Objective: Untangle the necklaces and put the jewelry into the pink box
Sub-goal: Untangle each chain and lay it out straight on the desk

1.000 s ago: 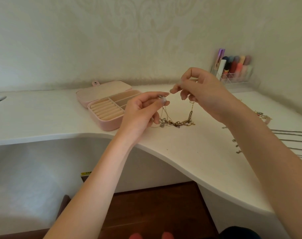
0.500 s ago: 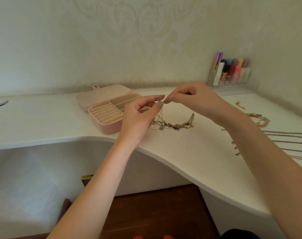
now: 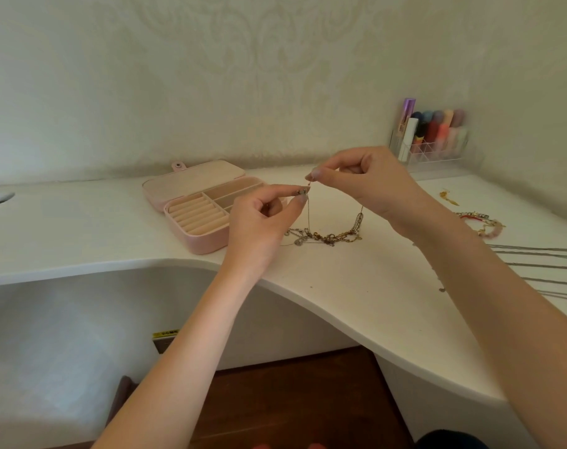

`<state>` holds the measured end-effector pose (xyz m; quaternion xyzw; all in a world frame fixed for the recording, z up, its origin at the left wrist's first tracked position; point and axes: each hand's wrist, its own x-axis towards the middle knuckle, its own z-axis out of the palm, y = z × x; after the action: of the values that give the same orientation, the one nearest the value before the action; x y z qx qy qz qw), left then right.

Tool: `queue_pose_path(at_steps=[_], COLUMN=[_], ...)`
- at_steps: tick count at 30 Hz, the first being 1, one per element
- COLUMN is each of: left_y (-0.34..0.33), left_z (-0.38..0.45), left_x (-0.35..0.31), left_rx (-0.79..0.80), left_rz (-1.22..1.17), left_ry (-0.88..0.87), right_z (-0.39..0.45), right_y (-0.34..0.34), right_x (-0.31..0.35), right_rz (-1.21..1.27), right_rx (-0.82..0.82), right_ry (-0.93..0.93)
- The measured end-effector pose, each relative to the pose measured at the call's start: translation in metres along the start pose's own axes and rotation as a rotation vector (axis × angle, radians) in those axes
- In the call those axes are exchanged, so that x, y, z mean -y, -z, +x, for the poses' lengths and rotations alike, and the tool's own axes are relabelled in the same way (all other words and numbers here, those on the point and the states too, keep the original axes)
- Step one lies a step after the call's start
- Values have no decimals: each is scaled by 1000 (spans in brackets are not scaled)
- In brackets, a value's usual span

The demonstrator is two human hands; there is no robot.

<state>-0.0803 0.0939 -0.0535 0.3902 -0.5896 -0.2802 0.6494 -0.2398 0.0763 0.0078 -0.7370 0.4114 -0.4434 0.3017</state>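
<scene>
Gold-and-silver tangled necklaces (image 3: 324,235) lie knotted at the pink box's (image 3: 207,207) three o'clock, strands pinched by left hand (image 3: 262,222) and right hand (image 3: 369,183); box compartments visibly hold nothing, untangling incomplete.

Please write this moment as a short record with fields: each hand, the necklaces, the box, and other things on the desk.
left hand: pinches a thin chain at its fingertips
right hand: pinches the same chain just above
tangled necklaces: mostly on the white desk, strands lifted toward both hands
pink box: open, left of the tangle, compartments look empty
bracelets: on the desk, far right
straight chains: laid out at right edge
clear organizer: in the back corner, holds cosmetics
</scene>
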Motion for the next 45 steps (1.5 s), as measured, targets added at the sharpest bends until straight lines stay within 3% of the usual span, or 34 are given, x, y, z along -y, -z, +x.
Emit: queue_pose_path(at_steps=[13, 21, 27, 33, 40, 45], left_y=[5, 5, 6, 4, 5, 4], left_z=[3, 2, 3, 3, 2, 2], left_x=[-3, -3, -1, 0, -1, -1], left_rx=[65, 75, 78, 84, 66, 91], left_rz=[-331, -292, -306, -274, -221, -173], left_ry=[159, 144, 165, 173, 162, 132], right_z=[-1, -3, -3, -1, -4, -3], right_y=[-5, -5, 0, 1, 4, 5], right_x=[0, 3, -1, -4, -3, -3], right_rz=[-100, -105, -96, -95, -228, -116], right_rx=[113, 83, 160, 85, 119, 66], right_ry=[-130, -153, -112, -107, -47, -42])
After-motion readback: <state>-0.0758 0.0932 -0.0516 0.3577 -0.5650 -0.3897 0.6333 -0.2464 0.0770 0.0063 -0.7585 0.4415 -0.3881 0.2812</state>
